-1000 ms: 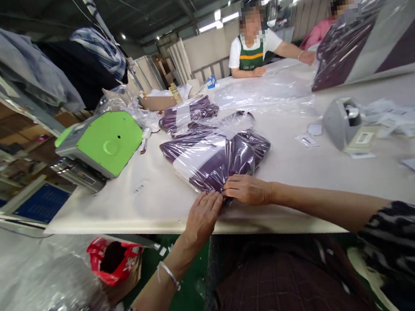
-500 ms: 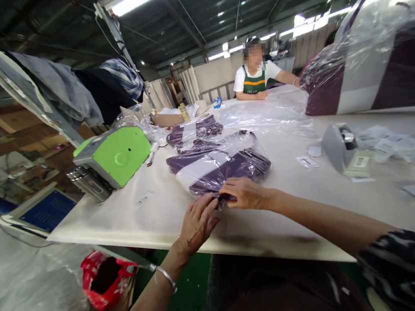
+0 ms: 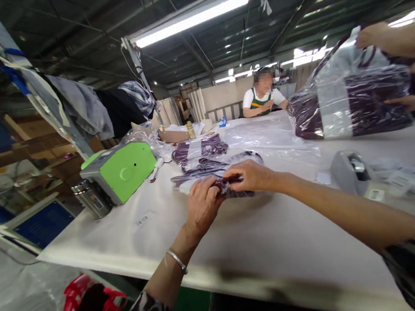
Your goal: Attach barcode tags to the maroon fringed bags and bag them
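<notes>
- Near the tabletop (image 3: pixel 270 238) middle, our left hand (image 3: pixel 202 207) and right hand (image 3: pixel 251 176) pinch the bagged purple garment (image 3: pixel 214 167), fingers closed on its near end.
- Left of it sits a green machine (image 3: pixel 120 170).

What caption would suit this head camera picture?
Both hands, left hand and right hand, pinch the near end of a bagged purple garment on a white table.

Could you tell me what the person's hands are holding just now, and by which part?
Both the left hand and the right hand grip the near end of the bagged purple garment on the table.
</notes>
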Motion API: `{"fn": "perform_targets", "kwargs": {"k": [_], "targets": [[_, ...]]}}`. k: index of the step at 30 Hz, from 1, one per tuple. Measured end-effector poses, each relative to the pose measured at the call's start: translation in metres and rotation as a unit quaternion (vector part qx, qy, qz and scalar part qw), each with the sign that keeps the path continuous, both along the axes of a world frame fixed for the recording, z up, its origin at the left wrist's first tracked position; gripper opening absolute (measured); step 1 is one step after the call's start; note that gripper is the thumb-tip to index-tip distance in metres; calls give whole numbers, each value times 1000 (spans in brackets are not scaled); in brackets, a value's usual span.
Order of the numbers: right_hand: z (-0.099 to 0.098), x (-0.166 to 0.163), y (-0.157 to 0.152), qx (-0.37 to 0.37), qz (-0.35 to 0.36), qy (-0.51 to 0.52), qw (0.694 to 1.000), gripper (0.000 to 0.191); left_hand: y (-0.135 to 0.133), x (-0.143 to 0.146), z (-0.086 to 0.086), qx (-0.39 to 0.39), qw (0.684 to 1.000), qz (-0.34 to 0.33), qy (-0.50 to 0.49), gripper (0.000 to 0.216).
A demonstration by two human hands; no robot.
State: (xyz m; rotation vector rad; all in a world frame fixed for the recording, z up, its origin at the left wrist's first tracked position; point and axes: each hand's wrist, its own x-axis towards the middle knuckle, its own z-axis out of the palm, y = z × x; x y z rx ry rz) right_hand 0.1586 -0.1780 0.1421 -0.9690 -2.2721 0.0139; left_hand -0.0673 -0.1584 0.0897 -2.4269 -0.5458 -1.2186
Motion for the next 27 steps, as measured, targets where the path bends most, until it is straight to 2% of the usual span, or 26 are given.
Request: {"fn": "perform_targets", "kwargs": {"k": [4,7,10,14,17,19,23,27], "targets": [[8,6,7,29,-6,-4,1000,20,9,6,8,-72,995,-39,-52,7],[11,12,11,60,1,-37,998,26,21,9,11,-134,985,-84,-73,8],[8,17,16,97,-31,-50,994,34,32,16,20,-188,972,-104,-98,11],[-4,16,12,152,-116,51,980,40,42,32,39,-229,963,-93,-110,12],[-15,12,0,219,-183,173,943,41,48,43,49,-258,955,-64,-129,12],[-23,8,-7,251,-214,199,923,33,52,49,54,-277,948,-57,-144,13],[-35,-2,1,230,-241,157,930,25,58,57,62,-291,942,-59,-154,16],[-39,-7,22,218,-271,184,919,22,62,61,66,-298,943,-65,-136,18]]}}
